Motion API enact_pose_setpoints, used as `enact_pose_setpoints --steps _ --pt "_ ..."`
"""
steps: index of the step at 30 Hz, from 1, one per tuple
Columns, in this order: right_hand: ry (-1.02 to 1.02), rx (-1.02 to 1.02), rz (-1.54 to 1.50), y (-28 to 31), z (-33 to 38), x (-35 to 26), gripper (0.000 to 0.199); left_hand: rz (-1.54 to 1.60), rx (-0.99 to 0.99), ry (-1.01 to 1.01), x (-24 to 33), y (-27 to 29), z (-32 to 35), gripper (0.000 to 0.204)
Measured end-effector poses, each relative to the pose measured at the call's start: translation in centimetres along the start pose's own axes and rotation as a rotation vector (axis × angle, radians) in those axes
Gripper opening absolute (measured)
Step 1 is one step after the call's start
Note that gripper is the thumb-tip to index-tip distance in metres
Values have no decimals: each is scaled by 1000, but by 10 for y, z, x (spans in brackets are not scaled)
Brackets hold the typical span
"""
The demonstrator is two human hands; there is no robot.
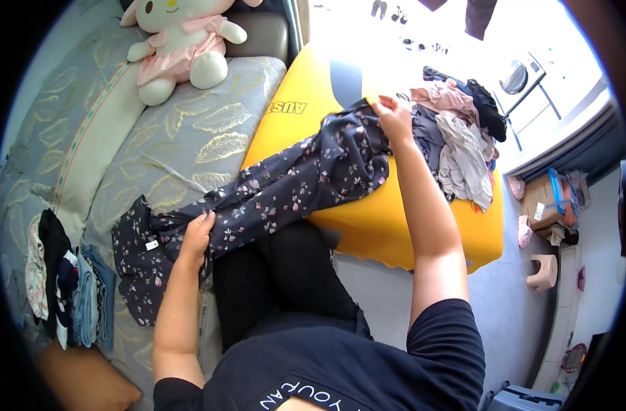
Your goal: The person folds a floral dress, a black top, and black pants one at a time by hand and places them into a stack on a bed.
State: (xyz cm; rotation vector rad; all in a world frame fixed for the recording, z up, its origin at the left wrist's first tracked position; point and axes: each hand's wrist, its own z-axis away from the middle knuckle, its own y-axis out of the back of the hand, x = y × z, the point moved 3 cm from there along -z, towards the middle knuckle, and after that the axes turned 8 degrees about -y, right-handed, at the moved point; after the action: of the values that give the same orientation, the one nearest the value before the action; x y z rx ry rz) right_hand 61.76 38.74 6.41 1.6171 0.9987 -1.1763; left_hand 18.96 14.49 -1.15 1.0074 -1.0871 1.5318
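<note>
Dark floral garment [285, 192], stretched corner to corner across the middle of the frame, from the leaf-patterned sofa cushion [190, 137] at lower left up onto the yellow mat [395, 226]. Left hand [196, 236] has fingers closed, pinching the fabric near a small white tag; right hand [394, 118] grips the far end, fingers curled over the bunched cloth. It looks thin, light and floppy, likely a bit slippery, so edges and seams seem the best hold. One plush toy [179, 44] sits upper left, one loose laundry heap [457, 137] upper right, one folded stack [70, 288] at far left.
</note>
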Motion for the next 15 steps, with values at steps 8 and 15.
enact_pose_setpoints --steps 8,15 --pt "-3 -174 676 12 63 85 67 -38 31 -2 -21 13 -4 28" --pt "-222 -152 381 18 37 113 27 -54 20 -16 -27 11 -13 27"
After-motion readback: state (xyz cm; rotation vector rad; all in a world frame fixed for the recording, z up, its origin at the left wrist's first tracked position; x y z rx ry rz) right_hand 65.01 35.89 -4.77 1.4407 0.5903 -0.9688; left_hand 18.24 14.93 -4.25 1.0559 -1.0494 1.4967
